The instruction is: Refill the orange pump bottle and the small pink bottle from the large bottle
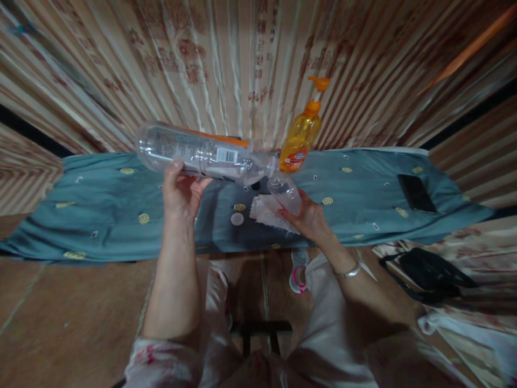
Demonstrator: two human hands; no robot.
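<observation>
From the head view, here's the big clear bottle, held nearly level above the patterned cloth, its neck pointing to the right. The left hand grips it from below, thumb pressed on the near side. Over on the other side, the right hand has its fingers wrapped round a small clear container, which leans so its mouth meets the bottle's, or very nearly; I can't tell whether they touch, or whether any liquid is passing. Below sit a crumpled white rag and a round white disc; just beyond the mouths stands an orange pump bottle. The step in hand, I'd judge, is lining up mouth to mouth, perhaps to pour. The next move calls for two steady grips and a careful tilt, because any slip could break the line.
</observation>
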